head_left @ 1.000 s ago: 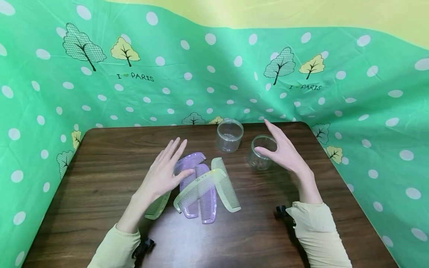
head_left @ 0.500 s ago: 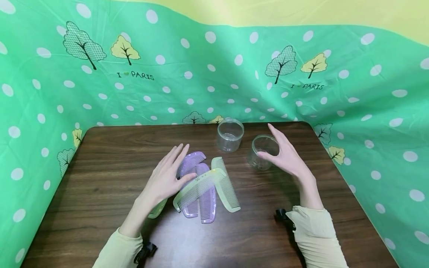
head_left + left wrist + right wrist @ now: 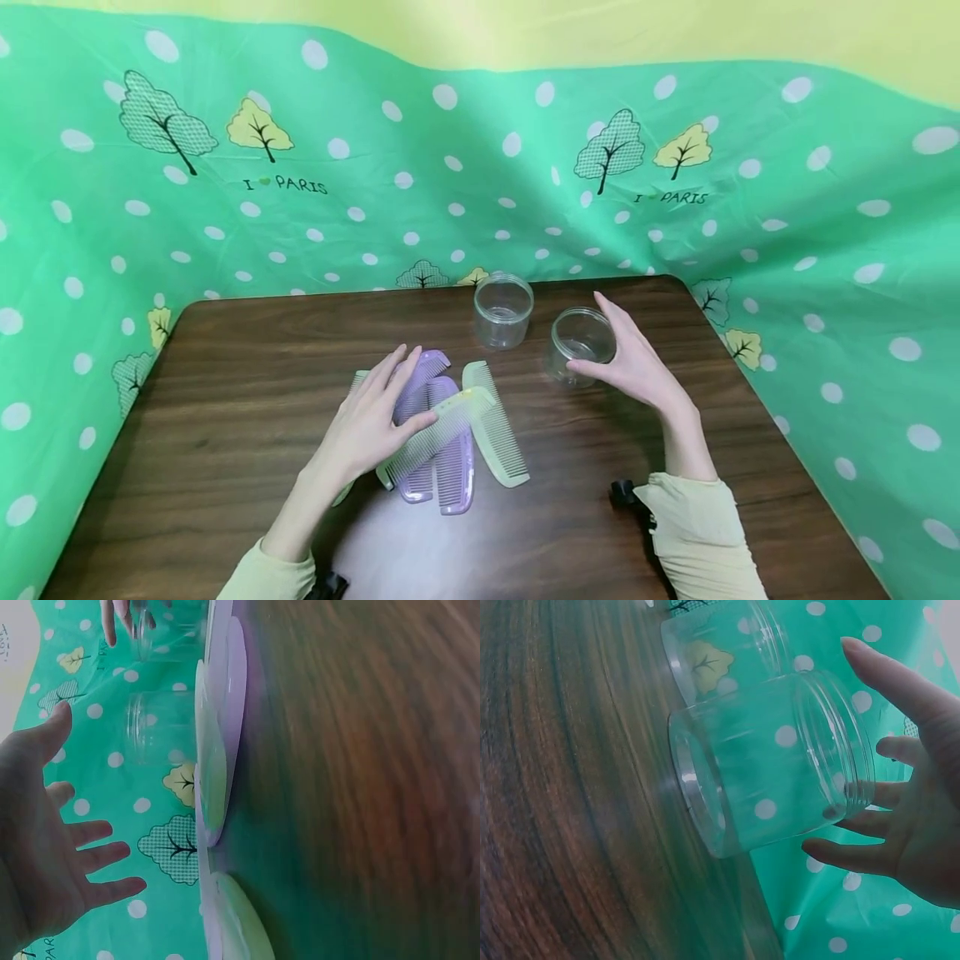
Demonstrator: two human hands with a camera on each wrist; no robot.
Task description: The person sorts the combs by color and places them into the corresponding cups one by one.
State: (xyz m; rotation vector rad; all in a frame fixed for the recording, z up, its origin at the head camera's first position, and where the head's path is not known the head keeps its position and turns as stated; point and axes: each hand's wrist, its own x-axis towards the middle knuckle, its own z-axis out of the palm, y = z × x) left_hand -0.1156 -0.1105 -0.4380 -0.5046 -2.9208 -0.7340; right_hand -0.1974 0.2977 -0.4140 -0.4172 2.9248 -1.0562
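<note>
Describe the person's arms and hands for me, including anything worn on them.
The left hand and right hand are bare, with no gloves or rings showing. The left sleeve and right sleeve are pale cream, the right one wrinkled. Beside each cuff sits a small black attachment; its details are too dark to make out.

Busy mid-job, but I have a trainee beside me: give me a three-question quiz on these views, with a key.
1. What is the right hand nearest to?
A) a purple comb
B) a clear jar
C) a green comb

2. True or false: the left hand is above the combs, gripping nothing.

3. Fill in: ____ jars stand upright on the table.

Key:
1. B
2. True; its fingers are extended.
3. Two
</note>
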